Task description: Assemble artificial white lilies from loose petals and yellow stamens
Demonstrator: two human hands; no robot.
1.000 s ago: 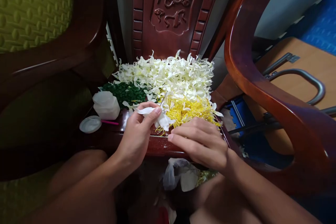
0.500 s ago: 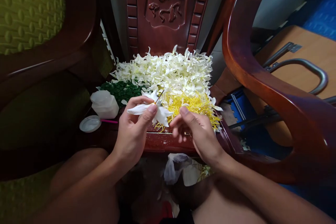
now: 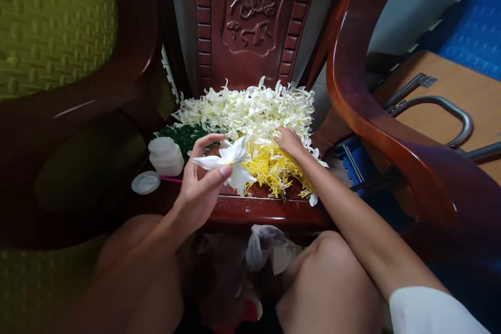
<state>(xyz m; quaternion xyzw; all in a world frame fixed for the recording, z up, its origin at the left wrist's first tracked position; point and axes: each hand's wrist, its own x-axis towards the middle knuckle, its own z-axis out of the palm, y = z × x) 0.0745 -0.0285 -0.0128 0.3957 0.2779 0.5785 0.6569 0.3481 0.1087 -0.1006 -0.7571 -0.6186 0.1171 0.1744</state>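
Observation:
My left hand holds a white artificial flower with spread petals, pinched near its centre. My right hand reaches into the heap of white petals on the seat; its fingertips are partly buried, so what they touch is hidden. Yellow thread-like stamens lie in a pile just below that hand. Behind my left hand is a dark green pile. A white tub stands left of my left hand, with a round white lid and a pink stick beside it.
The red-brown carved chair has a curved armrest on the right. A yellow-green textured cushion is at upper left. At right lies a wooden board with metal legs. A clear plastic bag hangs below the seat edge.
My right hand has moved forward from beside the flower to the white petals. The flower in my left hand has tilted, and the thin dark tip above it no longer shows. The view has shifted slightly.

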